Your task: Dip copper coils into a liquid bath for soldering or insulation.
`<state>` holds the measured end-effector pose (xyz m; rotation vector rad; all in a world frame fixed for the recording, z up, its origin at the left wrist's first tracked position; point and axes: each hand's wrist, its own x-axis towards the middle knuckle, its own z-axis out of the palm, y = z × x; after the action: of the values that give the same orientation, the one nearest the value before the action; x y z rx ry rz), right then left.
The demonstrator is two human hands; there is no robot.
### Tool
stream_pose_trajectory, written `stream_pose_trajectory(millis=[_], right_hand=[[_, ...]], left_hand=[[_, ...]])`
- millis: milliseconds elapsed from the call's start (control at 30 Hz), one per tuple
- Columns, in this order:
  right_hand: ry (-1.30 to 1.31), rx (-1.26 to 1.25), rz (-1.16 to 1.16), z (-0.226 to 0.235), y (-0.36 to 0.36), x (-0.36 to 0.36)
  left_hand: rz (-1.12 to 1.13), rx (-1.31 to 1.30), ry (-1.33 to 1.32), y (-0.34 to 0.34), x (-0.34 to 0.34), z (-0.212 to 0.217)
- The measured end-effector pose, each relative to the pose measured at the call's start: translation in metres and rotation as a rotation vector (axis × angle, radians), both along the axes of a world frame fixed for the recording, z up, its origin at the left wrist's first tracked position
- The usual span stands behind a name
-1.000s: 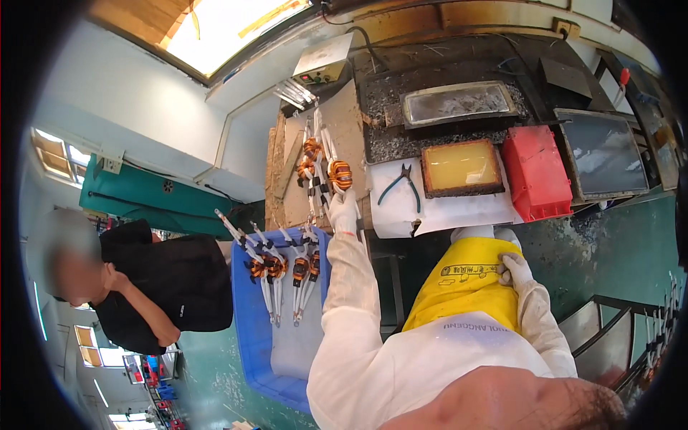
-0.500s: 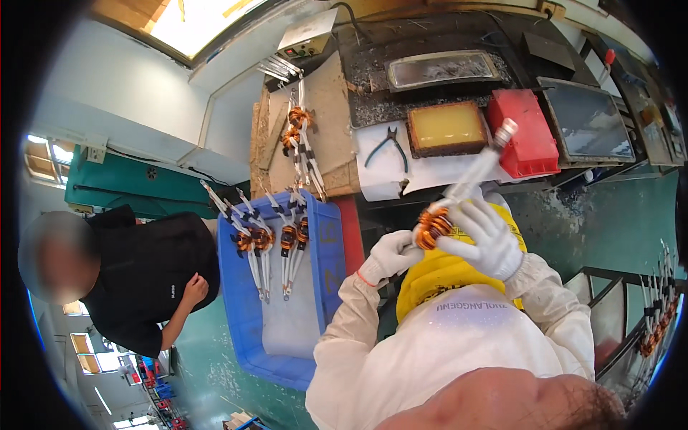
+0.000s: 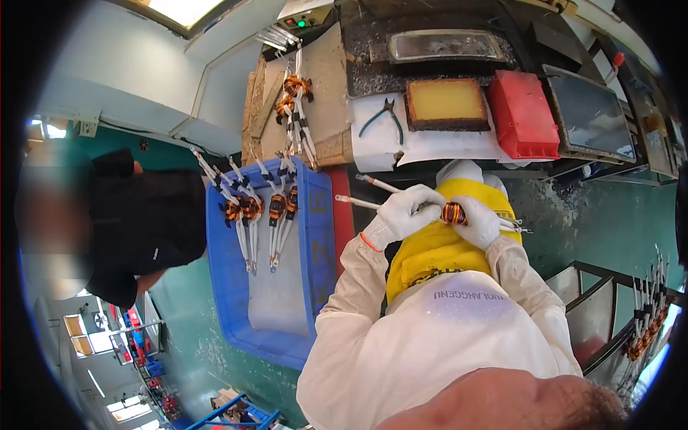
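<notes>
Over my yellow apron (image 3: 423,251) I hold a copper-wound coil (image 3: 454,213) with white sleeved leads. My gloved right hand (image 3: 479,223) is closed round the coil, and lead ends stick out past it to the right. My gloved left hand (image 3: 407,211) is closed on the leads beside the coil; its fingertips come close to the winding. Two white leads (image 3: 364,203) with metal terminals run out to the left of that hand. The coil lies sideways, partly covered by my fingers.
A blue crate (image 3: 315,265) with several similar coils stands left. On the bench are pliers (image 3: 387,118), a tray of yellow material (image 3: 448,100), a red bin (image 3: 523,115), a metal-rimmed pot (image 3: 448,46) and more coils (image 3: 295,89). A person in black (image 3: 154,222) stands beyond the crate.
The coil has turned from upright and slanted to lying sideways, its leads now pointing left and right. My left hand has moved onto the leads; my right has curled round the coil.
</notes>
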<state>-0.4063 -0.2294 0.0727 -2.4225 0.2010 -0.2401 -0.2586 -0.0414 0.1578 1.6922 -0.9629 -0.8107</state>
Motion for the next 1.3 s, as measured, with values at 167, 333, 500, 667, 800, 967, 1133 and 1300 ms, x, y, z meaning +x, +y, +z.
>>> stream_pose_trajectory(millis=[167,333,500,667,800,967,1133,1300], right_hand=[[0.086,0.087,-0.079,-0.003,-0.008,0.003],[0.137,0.099,-0.085,-0.003,-0.011,0.009],[0.098,0.045,-0.079,-0.005,-0.007,0.01],[0.18,-0.029,-0.137,0.0,0.0,0.019],[0.202,-0.008,-0.097,-0.003,-0.005,0.021],[0.166,0.045,-0.041,-0.003,-0.012,0.017],[0.19,0.011,-0.055,-0.007,-0.011,0.017],[0.179,-0.001,-0.057,-0.003,-0.006,0.013]], left_hand=[[0.128,0.149,0.34,0.041,-0.011,-0.086],[0.63,0.039,0.661,0.065,-0.003,-0.097],[0.933,-0.392,0.817,0.066,0.019,-0.102],[0.991,-0.43,0.526,0.062,0.017,-0.091],[0.823,-0.477,0.547,0.078,0.016,-0.089],[0.739,-0.539,0.862,0.097,0.018,-0.139],[0.792,-0.398,0.885,0.048,0.035,-0.162],[0.763,-0.492,0.975,0.032,0.054,-0.16]])
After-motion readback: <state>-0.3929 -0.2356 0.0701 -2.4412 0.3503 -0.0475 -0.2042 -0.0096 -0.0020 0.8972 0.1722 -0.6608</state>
